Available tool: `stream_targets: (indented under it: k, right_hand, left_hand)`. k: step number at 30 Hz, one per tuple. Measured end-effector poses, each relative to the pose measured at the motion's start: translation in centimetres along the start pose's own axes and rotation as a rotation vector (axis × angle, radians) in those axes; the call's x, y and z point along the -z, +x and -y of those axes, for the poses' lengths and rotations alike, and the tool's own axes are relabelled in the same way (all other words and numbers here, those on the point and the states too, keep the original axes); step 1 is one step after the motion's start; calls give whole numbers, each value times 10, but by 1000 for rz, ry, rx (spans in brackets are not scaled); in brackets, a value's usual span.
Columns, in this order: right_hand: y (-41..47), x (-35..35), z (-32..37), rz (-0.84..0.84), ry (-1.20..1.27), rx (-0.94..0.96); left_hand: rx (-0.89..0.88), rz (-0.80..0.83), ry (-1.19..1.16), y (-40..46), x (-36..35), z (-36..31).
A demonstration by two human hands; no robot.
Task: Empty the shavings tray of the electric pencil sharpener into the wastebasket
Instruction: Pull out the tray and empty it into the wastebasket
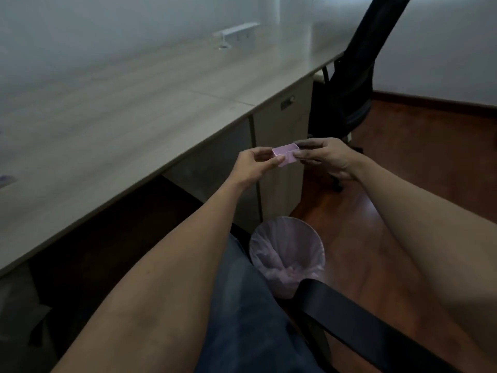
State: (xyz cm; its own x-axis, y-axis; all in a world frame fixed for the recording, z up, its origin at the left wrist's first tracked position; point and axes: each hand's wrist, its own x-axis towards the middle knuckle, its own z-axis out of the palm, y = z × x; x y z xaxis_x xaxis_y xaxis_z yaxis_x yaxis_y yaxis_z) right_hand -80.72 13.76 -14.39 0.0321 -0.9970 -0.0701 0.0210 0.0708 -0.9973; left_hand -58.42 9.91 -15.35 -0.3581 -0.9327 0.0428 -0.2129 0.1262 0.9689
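While seated, person has the wastebasket (287, 254) on the floor just beside the knee, pink liner, near the desk (134, 125) front edge; higher and farther, both hands hold the pink shavings tray (285, 155) in the air past the bin, open side up; left hand (254, 165) pinches its left end, right hand (322, 157) pinches its right end; tray looks light, stiff thin plastic, likely slippery, grip short end walls; sharpener itself not seen
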Motion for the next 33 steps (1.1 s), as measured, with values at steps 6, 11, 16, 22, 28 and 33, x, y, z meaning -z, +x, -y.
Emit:
stream_targets:
  k: [6,11,16,22,28,33]
  right_hand:
    - [3,3,-78,-25,52,-139]
    - [1,9,-145,-54,101,-272]
    - [-2,10,-193,-106,105,-369]
    - [-3,10,-233,-122,181,-510]
    - [-6,6,-250,-167,300,-643]
    - [7,8,-246,-273,371,-747]
  left_hand:
    - [146,15,-71,-6,-26,67]
    - [311,71,-92,-4,-47,124]
    - [479,149,-63,6,-62,166]
    - [691,205,-117,19,-78,191]
    - [840,206,-112,30,-92,206]
    - [859,143,-115,47,-103,205]
